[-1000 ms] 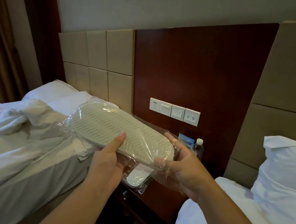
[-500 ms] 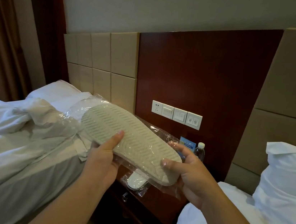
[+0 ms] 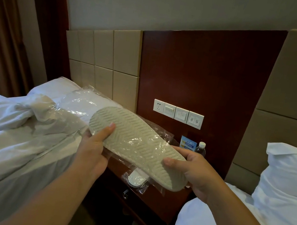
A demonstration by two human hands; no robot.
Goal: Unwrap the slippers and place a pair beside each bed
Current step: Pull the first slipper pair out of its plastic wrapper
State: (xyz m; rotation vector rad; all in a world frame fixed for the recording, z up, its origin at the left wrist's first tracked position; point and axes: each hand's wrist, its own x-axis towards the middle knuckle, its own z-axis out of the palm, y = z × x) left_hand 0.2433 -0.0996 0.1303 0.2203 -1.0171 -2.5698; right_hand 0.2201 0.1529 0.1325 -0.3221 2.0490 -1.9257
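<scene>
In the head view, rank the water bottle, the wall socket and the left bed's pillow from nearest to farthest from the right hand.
1. Water bottle: on the nightstand, just behind the right hand.
2. Wall socket: up on the wooden panel, leftmost plate of the switch row.
3. Left bed's pillow: far left, against the padded headboard, partly behind the loose plastic wrap.

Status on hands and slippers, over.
Left hand and right hand grip slipper, sole up, half out of wrapper. Second wrapped pair on nightstand. Nothing obstructing.
</scene>
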